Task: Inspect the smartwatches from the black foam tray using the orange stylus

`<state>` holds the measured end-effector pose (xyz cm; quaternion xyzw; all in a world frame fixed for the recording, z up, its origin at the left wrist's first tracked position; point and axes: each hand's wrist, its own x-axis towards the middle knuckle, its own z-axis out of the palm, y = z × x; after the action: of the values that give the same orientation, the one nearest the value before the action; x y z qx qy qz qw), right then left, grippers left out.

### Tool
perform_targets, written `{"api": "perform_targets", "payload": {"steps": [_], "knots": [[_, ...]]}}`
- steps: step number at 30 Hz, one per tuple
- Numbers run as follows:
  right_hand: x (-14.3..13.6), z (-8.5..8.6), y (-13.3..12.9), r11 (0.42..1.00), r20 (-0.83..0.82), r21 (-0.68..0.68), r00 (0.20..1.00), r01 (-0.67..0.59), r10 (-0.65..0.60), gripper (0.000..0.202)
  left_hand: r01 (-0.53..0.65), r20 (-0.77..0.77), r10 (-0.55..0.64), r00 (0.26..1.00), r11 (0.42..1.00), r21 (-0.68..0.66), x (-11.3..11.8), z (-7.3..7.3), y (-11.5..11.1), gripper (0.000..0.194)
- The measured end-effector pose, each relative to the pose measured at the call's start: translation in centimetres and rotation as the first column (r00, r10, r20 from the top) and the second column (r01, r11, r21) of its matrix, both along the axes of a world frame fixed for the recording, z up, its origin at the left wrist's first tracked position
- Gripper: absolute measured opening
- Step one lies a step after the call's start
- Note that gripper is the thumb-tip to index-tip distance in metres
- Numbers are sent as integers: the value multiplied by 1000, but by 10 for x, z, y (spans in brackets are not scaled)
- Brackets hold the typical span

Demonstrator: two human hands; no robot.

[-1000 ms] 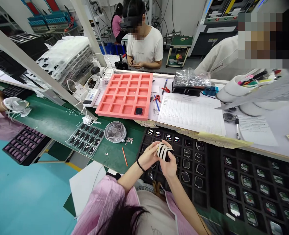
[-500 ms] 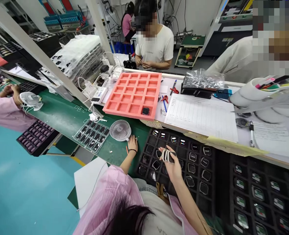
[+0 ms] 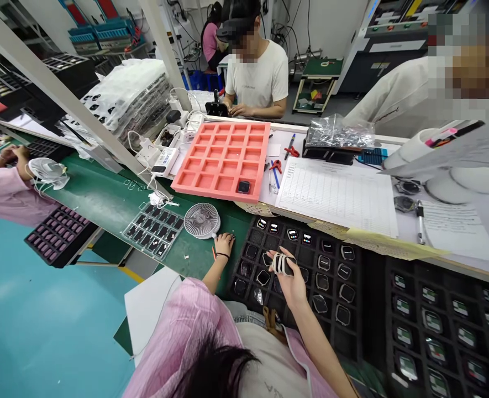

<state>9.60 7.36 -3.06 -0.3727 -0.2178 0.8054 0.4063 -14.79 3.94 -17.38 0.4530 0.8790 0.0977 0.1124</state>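
Beside the base of the small white fan (image 3: 201,220), my left hand (image 3: 224,245) rests on the green table with its fingers slightly bent and apart, holding nothing visible. An orange stick-like thing (image 3: 214,253) lies by its wrist. My right hand (image 3: 294,283) is closed round a small stack of dark watch cases with pale rims (image 3: 284,264), above the black foam tray (image 3: 257,241). Watch cases sit in many of the tray's compartments, and several near its far edge have lit screens. The palm faces up, and the fingers partly hide the stack.
A pink foam tray (image 3: 190,167) with one watch (image 3: 243,187) stands on the raised shelf, beside printed sheets (image 3: 335,193). A clear plastic tray (image 3: 153,231) lies left of the fan. Another black tray (image 3: 418,303) is at the right. Co-workers are across the shelf and at far left.
The fingers of my left hand have bent a little beside the fan. My right hand still holds the stack in nearly the same place. The whole view has shifted slightly.
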Motion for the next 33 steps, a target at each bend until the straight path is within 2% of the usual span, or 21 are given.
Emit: {"api": "perform_targets", "payload": {"steps": [10, 13, 16, 18, 21, 23, 26, 27, 29, 31, 33], "knots": [[-6, 19, 11, 1000, -94, -6, 996, -6, 6, 30, 110, 50, -103, 993, 983, -147, -7, 16, 22, 25], [-8, 25, 14, 1000, -117, -7, 993, 8, -9, 33, 101, 97, -88, 991, 984, -144, -4, 24, 27, 29], [-9, 32, 14, 1000, -133, 13, 991, 26, -24, 34, 65, 161, -50, 986, 994, -91, -1, 38, 34, 32], [-8, 37, 14, 999, -147, 29, 988, 39, -34, 33, 35, 209, -30, 977, 999, -22, 1, 54, 40, 32], [-6, 47, 13, 995, -167, 69, 984, 74, -62, 31, -6, 280, -33, 959, 991, 136, 12, 89, 49, 22], [-6, 54, 12, 987, -173, 104, 980, 120, -101, 31, -25, 327, -67, 942, 963, 270, 29, 119, 51, 18], [-9, 64, 10, 967, -186, 143, 965, 212, -184, 29, -21, 415, -181, 892, 899, 438, 70, 166, 44, 23], [-10, 67, 9, 959, -192, 154, 959, 238, -207, 29, -23, 459, -232, 858, 874, 485, 85, 181, 40, 25], [-11, 73, 6, 944, -200, 175, 948, 281, -246, 29, -157, 652, -369, 662, 783, 602, 113, 207, 29, 25], [-12, 79, 2, 930, -206, 190, 939, 314, -275, 29, -256, 728, -438, 527, 735, 628, 133, 225, 19, 24], [-12, 84, -2, 920, -218, 207, 932, 334, -290, 29, -294, 735, -455, 503, 709, 640, 144, 236, 11, 21]]}}
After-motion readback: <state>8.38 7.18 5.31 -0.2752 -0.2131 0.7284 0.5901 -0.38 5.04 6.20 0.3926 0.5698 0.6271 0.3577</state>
